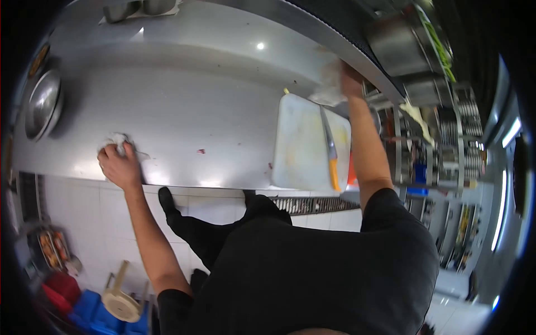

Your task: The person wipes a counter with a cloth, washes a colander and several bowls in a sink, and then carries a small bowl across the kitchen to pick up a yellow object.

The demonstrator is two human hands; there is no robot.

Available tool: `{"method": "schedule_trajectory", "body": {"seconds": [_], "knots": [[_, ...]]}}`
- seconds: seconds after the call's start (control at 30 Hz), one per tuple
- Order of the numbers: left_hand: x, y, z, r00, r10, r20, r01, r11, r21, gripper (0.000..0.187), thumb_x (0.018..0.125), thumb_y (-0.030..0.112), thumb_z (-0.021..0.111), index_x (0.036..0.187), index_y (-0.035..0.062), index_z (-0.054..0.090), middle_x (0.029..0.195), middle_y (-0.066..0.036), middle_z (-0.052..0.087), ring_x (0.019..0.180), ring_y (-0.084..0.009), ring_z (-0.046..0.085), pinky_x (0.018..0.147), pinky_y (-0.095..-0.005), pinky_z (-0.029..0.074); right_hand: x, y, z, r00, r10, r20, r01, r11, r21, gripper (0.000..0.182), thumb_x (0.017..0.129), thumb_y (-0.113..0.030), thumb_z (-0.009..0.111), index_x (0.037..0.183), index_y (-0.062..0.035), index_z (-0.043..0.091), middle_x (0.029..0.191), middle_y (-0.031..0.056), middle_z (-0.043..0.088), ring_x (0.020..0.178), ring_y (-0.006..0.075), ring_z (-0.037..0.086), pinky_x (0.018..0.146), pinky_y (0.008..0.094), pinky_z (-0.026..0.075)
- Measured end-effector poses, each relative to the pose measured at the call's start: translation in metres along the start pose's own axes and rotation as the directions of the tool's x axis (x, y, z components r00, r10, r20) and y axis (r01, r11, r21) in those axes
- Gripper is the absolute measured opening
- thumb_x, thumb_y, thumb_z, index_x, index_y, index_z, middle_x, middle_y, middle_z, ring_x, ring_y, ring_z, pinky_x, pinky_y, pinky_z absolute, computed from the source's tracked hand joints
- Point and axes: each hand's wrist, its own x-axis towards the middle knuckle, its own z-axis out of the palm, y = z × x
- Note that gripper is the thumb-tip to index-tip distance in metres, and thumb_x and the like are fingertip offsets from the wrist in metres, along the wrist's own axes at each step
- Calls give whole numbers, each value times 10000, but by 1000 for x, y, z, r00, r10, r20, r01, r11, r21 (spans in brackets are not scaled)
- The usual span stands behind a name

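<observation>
My left hand (121,164) is closed round a crumpled white cloth (118,138) near the front edge of the steel counter (184,111). Far to the right, my right hand (350,80) is blurred by motion and partly behind a shelf edge. Beside it is a blurred, whitish, thin sheet or bag (330,86); whether the fingers hold it cannot be made out. Between my arms lies a white cutting board (298,145), with an orange-handled knife (333,167) on its right side. Small red scraps (201,151) dot the counter.
Steel bowls (43,105) stand at the counter's left end. More metal containers (159,6) are at the back left. An overhead shelf (312,25) runs along the back right, near a large pot (399,44). Something red (352,170) shows beside the board.
</observation>
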Motion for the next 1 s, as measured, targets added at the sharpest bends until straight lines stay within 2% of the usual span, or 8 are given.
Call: {"method": "schedule_trajectory", "body": {"seconds": [0.1, 0.2, 0.4, 0.53, 0.6, 0.67, 0.77, 1.0], "knots": [[-16, 18, 7, 999, -22, -34, 26, 993, 112, 356, 867, 376, 677, 1022, 58, 638, 1122, -187, 608, 1015, -387, 606, 852, -484, 503, 73, 162, 105, 885, -204, -418, 158, 977, -142, 451, 1013, -366, 448, 1195, -19, 673, 1221, 277, 645, 1193, 410, 583, 1051, 463, 391], [-24, 30, 10, 998, -42, -41, 49, 980, 191, 366, 894, 396, 644, 1038, 59, 633, 1137, -185, 612, 1024, -390, 608, 860, -491, 499, 72, 192, 117, 964, -64, -258, 148, 936, 319, 552, 1014, -480, 429, 1220, -23, 661, 1214, 267, 649, 1233, 413, 558, 1075, 429, 385], [-49, 31, 16, 997, -30, -70, 42, 982, 182, 378, 932, 411, 602, 1097, 71, 619, 1265, -177, 581, 1124, -390, 576, 907, -509, 478, 53, 209, 246, 940, 256, 227, -262, 965, -4, 446, 985, -371, 496, 1241, -36, 642, 1309, 189, 617, 1241, 391, 547, 1030, 504, 432], [-52, 30, 22, 994, -50, -95, 68, 979, 192, 379, 931, 412, 603, 1108, 78, 627, 1276, -169, 581, 1150, -383, 564, 926, -500, 471, 48, 184, 223, 869, 15, 494, 163, 935, -315, 346, 953, -246, 551, 1215, -45, 653, 1271, 149, 649, 1199, 354, 585, 952, 578, 458], [-52, 29, 19, 994, -50, -98, 65, 985, 161, 381, 927, 413, 607, 1113, 81, 632, 1274, -164, 582, 1156, -380, 561, 929, -500, 469, 74, 174, 274, 751, -461, 472, 660, 510, -552, 233, 898, -201, 572, 1033, -55, 694, 1105, 95, 701, 994, 321, 691, 860, 529, 517], [-53, 28, 20, 993, -53, -106, 69, 986, 152, 383, 921, 413, 617, 1114, 82, 635, 1269, -162, 585, 1151, -378, 565, 934, -497, 468, 73, 72, 258, 708, -618, 342, 675, 452, -583, 201, 871, -152, 581, 1001, -65, 707, 1012, 147, 708, 904, 333, 702, 843, 580, 514], [-54, 25, 19, 993, -46, -112, 62, 988, 143, 387, 913, 412, 631, 1121, 86, 638, 1268, -159, 584, 1142, -378, 570, 935, -496, 471, 33, -112, 192, 926, -354, 126, 325, 923, 208, 552, 907, -392, 574, 1321, -28, 536, 1367, 173, 518, 1292, 373, 428, 1077, 520, 373], [-54, 17, 27, 991, -3, -134, 27, 983, 179, 411, 925, 430, 633, 1159, 93, 636, 1251, -170, 597, 1140, -392, 581, 945, -489, 483, -66, -357, 143, 804, -594, 27, 476, 671, 569, 631, 823, -408, 728, 1348, -99, 563, 1325, 209, 559, 1272, 346, 545, 1013, 454, 493]]}}
